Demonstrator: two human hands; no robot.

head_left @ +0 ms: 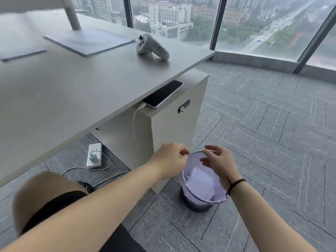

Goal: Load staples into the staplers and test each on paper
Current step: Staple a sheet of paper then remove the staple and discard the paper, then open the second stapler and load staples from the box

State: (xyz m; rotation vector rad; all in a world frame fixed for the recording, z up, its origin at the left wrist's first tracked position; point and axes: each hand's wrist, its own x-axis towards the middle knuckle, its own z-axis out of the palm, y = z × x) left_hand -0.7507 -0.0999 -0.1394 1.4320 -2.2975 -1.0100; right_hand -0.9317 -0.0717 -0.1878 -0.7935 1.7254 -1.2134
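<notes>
White paper (201, 180) — crumpled, in bin (198, 204)

1. Legible text, labels, brands, numbers: none.
2. Cabinet lock plate (183, 105): small pale marks, too blurred to read.
3. Grey controller (152, 46) on the desk (54, 88): no readable marking.
</notes>
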